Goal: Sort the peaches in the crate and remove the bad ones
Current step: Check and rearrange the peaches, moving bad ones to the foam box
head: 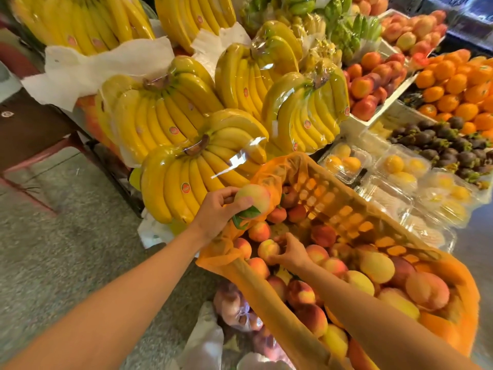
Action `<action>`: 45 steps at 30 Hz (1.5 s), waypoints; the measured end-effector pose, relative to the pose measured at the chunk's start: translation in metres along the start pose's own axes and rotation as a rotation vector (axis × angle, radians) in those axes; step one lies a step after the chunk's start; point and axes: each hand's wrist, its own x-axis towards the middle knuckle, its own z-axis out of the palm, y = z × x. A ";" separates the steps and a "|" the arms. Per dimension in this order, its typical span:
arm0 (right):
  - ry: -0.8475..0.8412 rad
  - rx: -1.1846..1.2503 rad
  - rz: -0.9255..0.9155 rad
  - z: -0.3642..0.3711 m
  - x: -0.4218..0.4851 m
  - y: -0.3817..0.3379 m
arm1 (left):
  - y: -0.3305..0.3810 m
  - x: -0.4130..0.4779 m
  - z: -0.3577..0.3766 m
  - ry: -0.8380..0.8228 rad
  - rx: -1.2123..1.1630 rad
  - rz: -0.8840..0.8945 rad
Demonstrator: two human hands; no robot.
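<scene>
An orange plastic crate lined with orange film holds several peaches, pink, red and yellow. My left hand grips a pale green-pink peach with a leaf on it, held above the crate's far left corner. Lower down, inside the crate, my right hand curls its fingers round a yellow-pink peach lying among the others.
Wrapped banana bunches lie right behind the crate. Clear boxes of yellow fruit, dark mangosteens and oranges fill the right side. A clear bag of peaches sits on the floor below the crate. Grey floor spreads left.
</scene>
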 end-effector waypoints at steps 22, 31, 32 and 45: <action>-0.518 0.892 -0.112 -0.111 -0.053 -0.065 | 0.000 0.004 0.040 -0.014 0.752 0.250; -0.256 0.670 -0.005 -0.109 -0.047 -0.037 | -0.006 0.015 0.035 -0.056 0.875 0.347; -0.209 0.583 0.027 -0.106 -0.042 -0.030 | -0.009 0.016 0.030 -0.067 0.872 0.337; 0.179 0.084 0.195 -0.037 0.012 -0.014 | -0.023 0.020 0.018 -0.092 0.825 0.350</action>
